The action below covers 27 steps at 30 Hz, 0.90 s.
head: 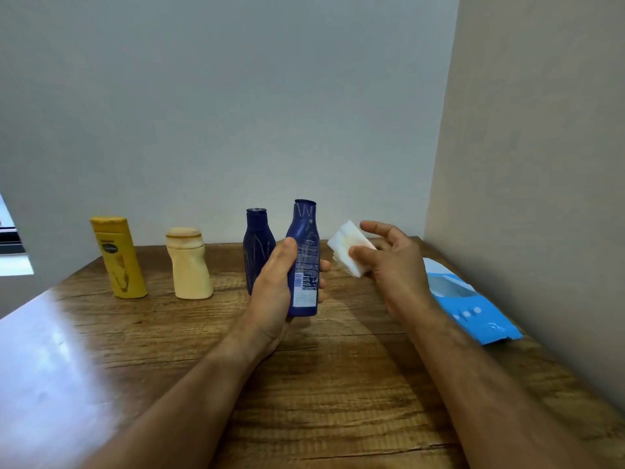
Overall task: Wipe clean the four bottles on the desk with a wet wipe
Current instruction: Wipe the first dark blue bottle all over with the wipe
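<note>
Above desk [338,384]: L hand [274,292] grips navy bottle [304,262]; R hand [395,265] pinches yellow-stained wipe [348,248].

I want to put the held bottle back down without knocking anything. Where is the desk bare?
Bare wood lies in front of the bottle row, between the forearms and toward the glare at the left edge of the desk. The back is crowded: yellow bottle, cream bottle, dark blue bottle. The blue wipes pack fills the right edge.

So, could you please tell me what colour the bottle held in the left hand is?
Dark blue bottle, gripped by the left hand; head view.
</note>
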Motion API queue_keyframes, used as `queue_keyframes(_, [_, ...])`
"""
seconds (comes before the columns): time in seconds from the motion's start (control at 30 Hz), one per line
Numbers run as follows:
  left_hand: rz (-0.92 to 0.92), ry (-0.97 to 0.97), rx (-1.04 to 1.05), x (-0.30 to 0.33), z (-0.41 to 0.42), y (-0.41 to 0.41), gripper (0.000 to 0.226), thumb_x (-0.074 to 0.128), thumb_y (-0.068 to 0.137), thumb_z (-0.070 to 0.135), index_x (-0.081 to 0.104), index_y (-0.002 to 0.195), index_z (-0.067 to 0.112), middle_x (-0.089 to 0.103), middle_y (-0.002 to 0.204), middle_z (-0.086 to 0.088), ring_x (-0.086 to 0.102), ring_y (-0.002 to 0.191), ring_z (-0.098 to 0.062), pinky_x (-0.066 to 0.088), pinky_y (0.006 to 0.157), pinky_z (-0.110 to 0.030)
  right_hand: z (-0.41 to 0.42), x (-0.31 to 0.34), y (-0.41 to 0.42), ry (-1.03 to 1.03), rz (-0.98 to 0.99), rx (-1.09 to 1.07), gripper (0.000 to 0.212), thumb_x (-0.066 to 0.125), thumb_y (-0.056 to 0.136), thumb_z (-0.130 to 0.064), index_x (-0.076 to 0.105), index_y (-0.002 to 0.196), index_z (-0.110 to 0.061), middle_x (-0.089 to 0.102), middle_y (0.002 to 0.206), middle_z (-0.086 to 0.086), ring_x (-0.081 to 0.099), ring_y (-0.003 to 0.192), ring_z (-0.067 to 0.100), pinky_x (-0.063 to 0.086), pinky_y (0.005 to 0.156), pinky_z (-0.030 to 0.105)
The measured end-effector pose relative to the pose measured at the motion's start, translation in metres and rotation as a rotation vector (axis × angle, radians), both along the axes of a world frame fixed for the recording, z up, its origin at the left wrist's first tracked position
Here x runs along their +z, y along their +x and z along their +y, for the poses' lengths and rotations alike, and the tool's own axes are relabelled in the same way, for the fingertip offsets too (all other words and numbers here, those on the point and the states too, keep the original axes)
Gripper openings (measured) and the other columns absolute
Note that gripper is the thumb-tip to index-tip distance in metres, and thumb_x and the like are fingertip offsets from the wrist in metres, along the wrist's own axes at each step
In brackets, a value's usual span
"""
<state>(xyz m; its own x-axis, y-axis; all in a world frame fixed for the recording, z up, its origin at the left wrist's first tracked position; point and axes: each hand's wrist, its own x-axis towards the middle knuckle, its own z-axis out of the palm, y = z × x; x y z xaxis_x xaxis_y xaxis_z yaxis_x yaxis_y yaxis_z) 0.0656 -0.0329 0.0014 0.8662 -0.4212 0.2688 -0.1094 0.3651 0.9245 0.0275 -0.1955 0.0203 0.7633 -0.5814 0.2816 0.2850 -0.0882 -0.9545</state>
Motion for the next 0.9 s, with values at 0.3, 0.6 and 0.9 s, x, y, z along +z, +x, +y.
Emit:
queue_keyframes(0.3, [0.068, 0.017, -0.030, -0.001, -0.006, 0.004, 0.052, 0.031, 0.104, 0.053, 0.066, 0.114, 0.015, 0.075, 0.094, -0.015, 0.068, 0.077, -0.024, 0.056, 0.072, -0.038, 0.022, -0.002, -0.003, -0.642, -0.273, -0.416, 0.024, 0.069, 0.089, -0.019, 0.074, 0.112, -0.015, 0.069, 0.098, 0.000, 0.060, 0.083, 0.004, 0.043, 0.069, -0.001])
queue_keyframes(0.6, [0.115, -0.022, -0.022, 0.002, -0.011, 0.001, 0.056, 0.036, 0.105, 0.048, 0.082, 0.077, 0.033, 0.078, 0.087, -0.004, 0.072, 0.084, -0.022, 0.056, 0.087, -0.046, 0.040, -0.009, -0.001, -0.898, -0.335, -0.317, 0.042, 0.061, 0.085, 0.000, 0.066, 0.124, -0.011, 0.068, 0.121, 0.005, 0.064, 0.109, 0.010, 0.044, 0.098, 0.012])
queue_keyframes(0.9, [0.146, -0.090, 0.004, -0.003, -0.003, 0.008, 0.047, 0.040, 0.104, 0.048, 0.079, 0.095, 0.024, 0.077, 0.096, -0.008, 0.073, 0.092, -0.024, 0.056, 0.091, -0.047, 0.039, -0.016, -0.009, -1.034, -0.220, -0.212, 0.033, 0.067, 0.083, -0.012, 0.072, 0.115, -0.011, 0.068, 0.096, 0.000, 0.058, 0.081, 0.003, 0.042, 0.074, 0.000])
